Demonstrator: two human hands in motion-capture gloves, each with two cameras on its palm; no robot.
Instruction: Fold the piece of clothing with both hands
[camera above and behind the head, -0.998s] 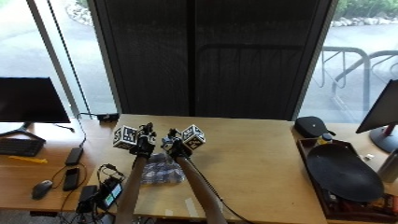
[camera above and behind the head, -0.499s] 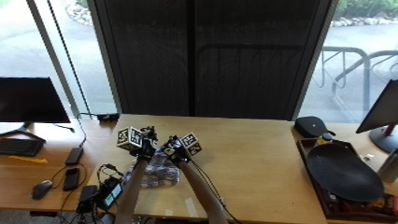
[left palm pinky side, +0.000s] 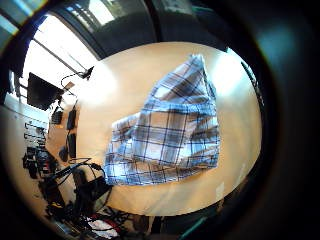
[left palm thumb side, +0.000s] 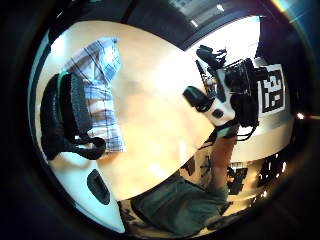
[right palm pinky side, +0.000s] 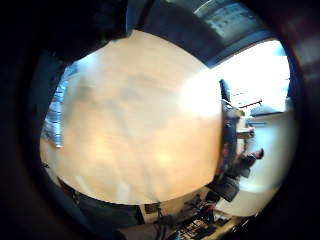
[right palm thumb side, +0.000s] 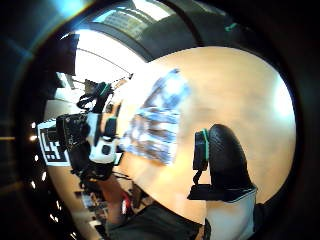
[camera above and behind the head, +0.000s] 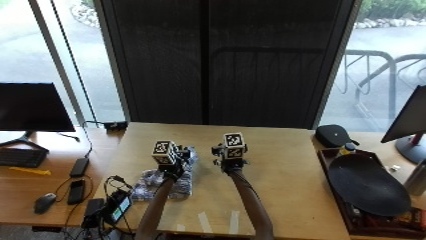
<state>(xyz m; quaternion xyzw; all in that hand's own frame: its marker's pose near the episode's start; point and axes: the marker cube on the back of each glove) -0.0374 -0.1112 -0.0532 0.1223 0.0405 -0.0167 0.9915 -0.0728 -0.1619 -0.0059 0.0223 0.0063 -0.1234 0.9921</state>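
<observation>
The piece of clothing, a blue and white plaid garment, lies crumpled on the light wooden table, close to its left edge and toward the near side. In the left little finger side palm view it shows as a loose, partly bunched heap with one narrower end drawn out and a broader end spread flat on the wood. The left hand is raised over the garment's far part; whether it touches the cloth cannot be told from the outside view. In the left thumb side palm view one curved gloved finger appears over the plaid, with no cloth visibly caught in it. The right hand is beside the garment on its right, above bare table and apart from the cloth. In the right thumb side palm view its thumb sticks out with nothing gripped. Whether either hand's remaining fingers are spread or pressed together cannot be told. A dark round tray rests at the table's right edge. A monitor, a keyboard and a mouse occupy the adjoining desk on the left.
</observation>
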